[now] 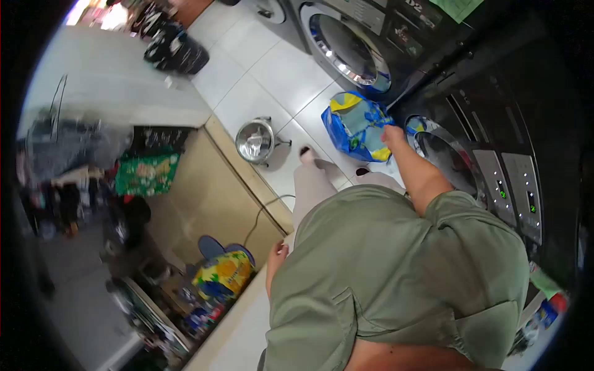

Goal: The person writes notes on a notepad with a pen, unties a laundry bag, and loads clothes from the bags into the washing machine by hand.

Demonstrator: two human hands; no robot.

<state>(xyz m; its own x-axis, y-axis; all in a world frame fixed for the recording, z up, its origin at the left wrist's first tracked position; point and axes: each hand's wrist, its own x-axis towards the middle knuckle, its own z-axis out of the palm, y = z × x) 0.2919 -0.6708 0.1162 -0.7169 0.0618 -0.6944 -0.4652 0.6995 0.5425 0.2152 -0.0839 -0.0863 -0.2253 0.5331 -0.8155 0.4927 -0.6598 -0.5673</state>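
My right hand (391, 135) is closed on the rim of a blue and yellow bag (346, 133). The bag stands on the white tiles in front of the washing machines, its top open and something pale grey-blue inside. Down at my side hangs my left hand (278, 252), its fingers loosely bent and nothing visible in them. It is nearest to the pale ledge, and my shirt partly covers that arm.
A round metal basin on a legged stand (255, 142) sits left of my feet. Front-loading machines (346, 46) line the right side, two with lit displays. A cord (255, 222) crosses the tan raised step (238, 170). A yellow patterned bag (226, 272) lies at lower left.
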